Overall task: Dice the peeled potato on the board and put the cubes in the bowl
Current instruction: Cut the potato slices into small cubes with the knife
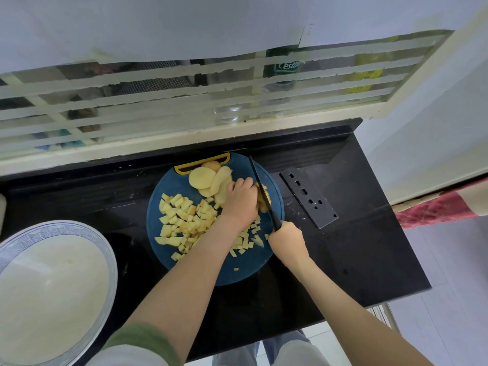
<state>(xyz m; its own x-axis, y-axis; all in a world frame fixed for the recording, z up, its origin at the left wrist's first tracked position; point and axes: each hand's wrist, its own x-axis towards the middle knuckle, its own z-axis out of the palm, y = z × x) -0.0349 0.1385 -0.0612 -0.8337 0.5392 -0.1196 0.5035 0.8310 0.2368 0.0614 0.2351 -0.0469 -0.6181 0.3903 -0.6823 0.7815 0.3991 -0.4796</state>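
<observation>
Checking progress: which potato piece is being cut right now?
The piece under the left hand, against the knife; the other slices lie uncut by the board's yellow handle.

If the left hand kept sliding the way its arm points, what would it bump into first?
Most likely the blade of the knife, which the right hand holds just beyond the left hand, cutting the potato piece it pins. Heights are hard to judge from above.
</observation>
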